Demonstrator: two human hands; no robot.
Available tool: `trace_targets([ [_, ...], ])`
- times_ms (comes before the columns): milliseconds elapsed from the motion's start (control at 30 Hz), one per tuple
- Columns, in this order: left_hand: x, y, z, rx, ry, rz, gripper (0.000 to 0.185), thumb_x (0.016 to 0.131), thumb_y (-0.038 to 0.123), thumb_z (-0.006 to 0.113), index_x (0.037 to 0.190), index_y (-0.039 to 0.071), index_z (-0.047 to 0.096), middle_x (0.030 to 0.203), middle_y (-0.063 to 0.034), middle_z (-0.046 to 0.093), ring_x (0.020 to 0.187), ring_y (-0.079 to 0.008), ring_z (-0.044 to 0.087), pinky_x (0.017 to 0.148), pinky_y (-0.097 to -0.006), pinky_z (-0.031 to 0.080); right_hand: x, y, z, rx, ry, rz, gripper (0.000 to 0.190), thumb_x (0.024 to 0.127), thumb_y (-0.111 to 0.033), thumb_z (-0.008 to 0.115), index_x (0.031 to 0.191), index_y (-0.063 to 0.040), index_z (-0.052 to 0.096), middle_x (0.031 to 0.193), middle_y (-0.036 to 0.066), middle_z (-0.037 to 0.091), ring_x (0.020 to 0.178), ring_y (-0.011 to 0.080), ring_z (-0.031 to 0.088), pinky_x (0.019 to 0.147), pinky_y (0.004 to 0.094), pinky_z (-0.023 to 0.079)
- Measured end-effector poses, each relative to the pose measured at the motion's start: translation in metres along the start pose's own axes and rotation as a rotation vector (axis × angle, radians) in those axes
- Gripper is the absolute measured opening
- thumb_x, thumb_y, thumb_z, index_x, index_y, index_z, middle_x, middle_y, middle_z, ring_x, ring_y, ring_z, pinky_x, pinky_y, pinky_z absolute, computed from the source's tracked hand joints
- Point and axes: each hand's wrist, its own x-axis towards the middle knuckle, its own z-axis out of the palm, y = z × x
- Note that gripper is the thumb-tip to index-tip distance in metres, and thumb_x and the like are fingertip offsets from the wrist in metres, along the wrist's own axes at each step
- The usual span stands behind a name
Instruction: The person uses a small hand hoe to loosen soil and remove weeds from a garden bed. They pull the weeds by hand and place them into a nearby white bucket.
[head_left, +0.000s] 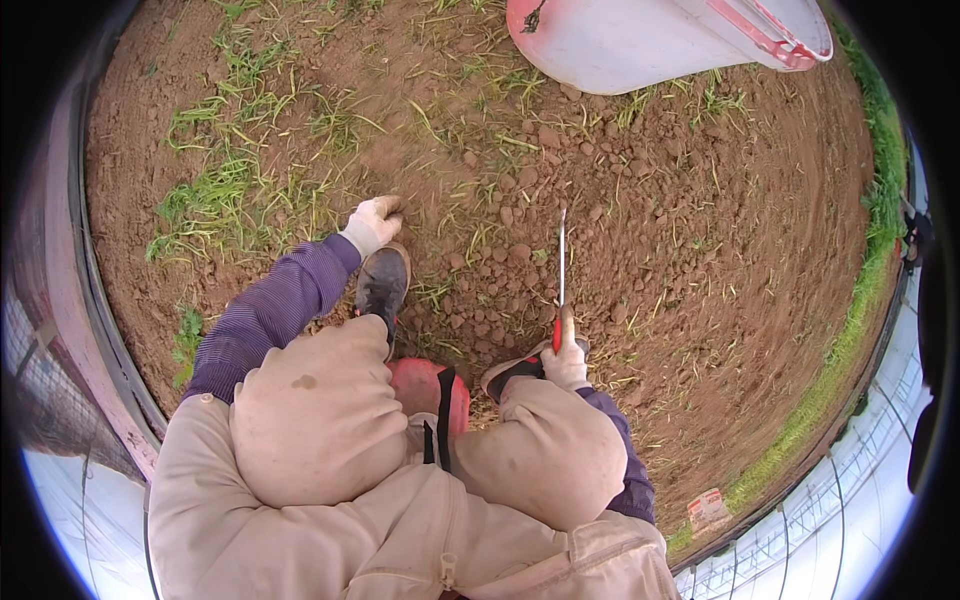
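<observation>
My left hand (373, 223), in a pale, soil-stained glove, hovers over the soil (442, 180) just beyond the toe of my left shoe (384, 281). Its thumb stands a little apart from the bent fingers, and nothing shows between them. In my right hand (566, 364), also gloved, is a hand tool (562, 262) with a red handle and a long, thin metal shaft. The shaft points away from me, its tip dirty and near the crumbly clods. Beneath that hand is my right shoe (514, 373), partly covered. Cut or pulled green weeds (217, 187) lie left of my left hand.
A white and pink plastic bucket (637, 45) lies tilted at the top right. A red round seat (424, 386) with a black strap shows between my legs. Framing (67, 262) borders the left; grass (847, 330) and plastic sheeting (847, 487) border the right. A printed packet (707, 511) lies lower right.
</observation>
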Motion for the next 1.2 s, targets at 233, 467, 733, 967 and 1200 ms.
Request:
trace_targets([
  [233, -0.01, -0.014, 0.001, 0.03, 0.037, -0.075, 0.03, 0.078, 0.009, 0.051, 0.106, 0.003, 0.061, 0.1, -0.0161, 0.064, 0.096, -0.0251, 0.062, 0.083, -0.0308, 0.046, 0.049, -0.03, -0.027, 0.111, 0.18, -0.1, 0.073, 0.08, -0.017, 0.052, 0.142, -0.03, 0.015, 0.081, 0.026, 0.06, 0.079, 0.0434, 0.06, 0.071, 0.0482, 0.046],
  [467, -0.02, -0.023, 0.012, -0.119, 0.095, -0.25, 0.033, 0.078, 0.008, 0.052, 0.109, -0.001, 0.058, 0.099, -0.0109, 0.064, 0.094, -0.0177, 0.06, 0.083, -0.0285, 0.045, 0.059, -0.059, -0.006, 0.111, 0.084, -0.076, 0.083, 0.077, -0.015, 0.053, 0.143, -0.032, 0.005, 0.082, 0.026, 0.061, 0.079, 0.0432, 0.06, 0.076, 0.049, 0.047],
  [733, -0.029, 0.029, -0.022, -0.096, 0.144, -0.142, 0.03, 0.079, 0.004, 0.05, 0.107, 0.0, 0.06, 0.091, -0.0031, 0.063, 0.081, -0.0097, 0.055, 0.074, -0.0257, 0.046, -0.012, 0.099, 0.028, 0.05, -0.053, -0.266, 0.076, 0.076, -0.012, 0.052, 0.142, -0.028, 0.018, 0.084, 0.02, 0.06, 0.076, 0.0401, 0.06, 0.067, 0.046, 0.048],
  [967, -0.017, -0.014, 0.001, -0.076, 0.043, -0.265, 0.033, 0.077, 0.008, 0.051, 0.108, 0.002, 0.061, 0.093, -0.0086, 0.065, 0.087, -0.0153, 0.059, 0.078, -0.0277, 0.045, 0.079, -0.071, -0.025, 0.026, 0.129, -0.172, 0.079, 0.078, -0.012, 0.052, 0.143, -0.026, 0.009, 0.091, 0.023, 0.059, 0.084, 0.0411, 0.059, 0.075, 0.0484, 0.047],
  [1200, -0.014, -0.012, 0.007, -0.08, 0.043, -0.273, 0.033, 0.078, 0.009, 0.051, 0.11, 0.002, 0.058, 0.09, -0.0059, 0.064, 0.08, -0.0135, 0.057, 0.075, -0.0252, 0.044, 0.05, -0.047, 0.009, -0.043, 0.064, -0.166, 0.082, 0.077, -0.013, 0.053, 0.143, -0.031, 0.009, 0.083, 0.023, 0.06, 0.076, 0.0409, 0.061, 0.068, 0.0496, 0.048],
])
